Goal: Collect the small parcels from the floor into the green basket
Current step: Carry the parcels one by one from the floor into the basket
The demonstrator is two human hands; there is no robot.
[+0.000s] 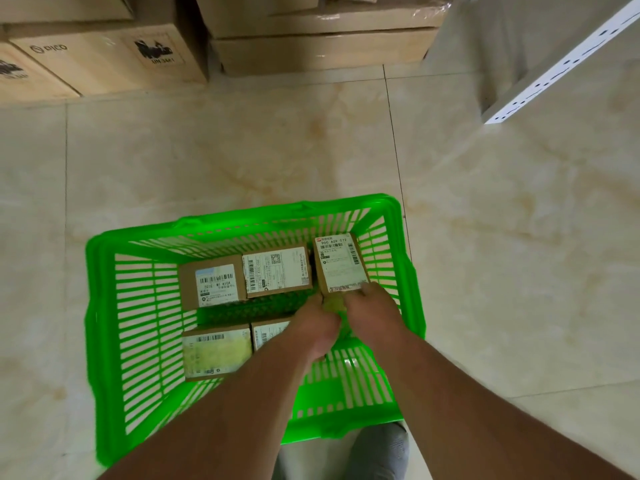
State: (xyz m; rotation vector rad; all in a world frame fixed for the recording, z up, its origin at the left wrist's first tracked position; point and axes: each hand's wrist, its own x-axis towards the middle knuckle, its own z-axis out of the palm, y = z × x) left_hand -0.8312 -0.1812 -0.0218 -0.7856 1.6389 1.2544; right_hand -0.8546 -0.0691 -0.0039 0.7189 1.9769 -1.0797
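While both forearms reached down into the green basket (104, 306), the two hands met at its far right corner. The right hand (372, 306) had its fingers (369, 289) laid over the near edge of the far-right parcel (341, 263), a small brown box whose white shipping label faced up and which stood tilted against the basket's right wall. The left hand (317, 327) was curled in beside it, knuckles up, touching the same parcel's near left corner; how far its fingers were closed I could not tell, since they were tucked under the hand.

Four more small parcels lay flat on the basket's floor. The far-left parcel (213, 284) and the far-middle parcel (277, 271) sat side by side along the far wall, just left of the held one. The near-left parcel (216, 353) lay toward the person, and the near-middle parcel (270, 334) beside it was partly hidden under the left wrist.

The basket stood on a pale marbled tile floor (519, 237). Large cardboard cartons (104, 57) were stacked beyond it at the top left, more cartons (322, 46) at the top middle, and a white perforated shelf upright (561, 64) crossed the top right corner.
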